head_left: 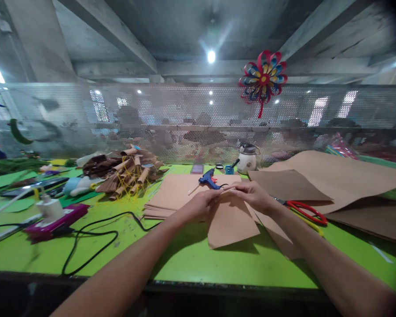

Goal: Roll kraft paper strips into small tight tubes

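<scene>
Head-worn view, forward across table (pixel 234 269)

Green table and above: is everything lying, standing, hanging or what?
Brown sheet: held by left hand and right hand
Blue glue gun: lying on stacked paper
Red-handled scissors: lying
White jar: standing, lid on
Brown rolls: heaped
Magenta power strip: white adapter plugged in
Flower decoration: hanging
Ceiling lamp: lit

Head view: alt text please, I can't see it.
The left hand and right hand pinch the far edge of a brown paper sheet over a green table. Just beyond, a blue glue gun lies on a stack of brown paper; red-handled scissors lie to the right, a pile of brown rolls to the left.
</scene>
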